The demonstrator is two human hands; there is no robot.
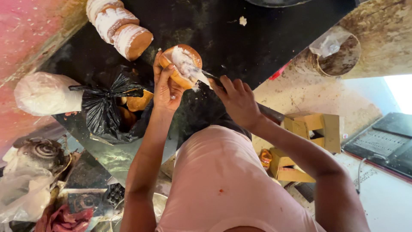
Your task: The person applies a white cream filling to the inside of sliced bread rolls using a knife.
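Two hands work over a dark desk (257,38), seen from above. The left hand (166,88) is closed around a split bun (180,64), fingers curled over its near edge, holding it just above the desk surface with its cut face tilted up and toward the person. The right hand (237,99) is clenched on the handle of a knife (206,77). The knife's long axis runs from the right hand at lower right up and leftward to the bun, blade tip resting on the cut face, where a smear of white cream (184,60) lies. The two hands are near each other, with the bun and blade between them.

At the top left of the desk, three buns (120,28) already coated with white cream lie in a row, touching one another, well apart from the left hand. Just left of the left hand sits a black plastic bag (105,114), open, holding plain brown buns (137,102). Beside it, further left, lies a white plastic bag (45,93), tied shut; its contents cannot be told.

On the floor at right stands a round bucket (339,58) with a clear plastic bag (326,45) at its rim. Below it stand open cardboard boxes (315,126); what they hold cannot be made out.
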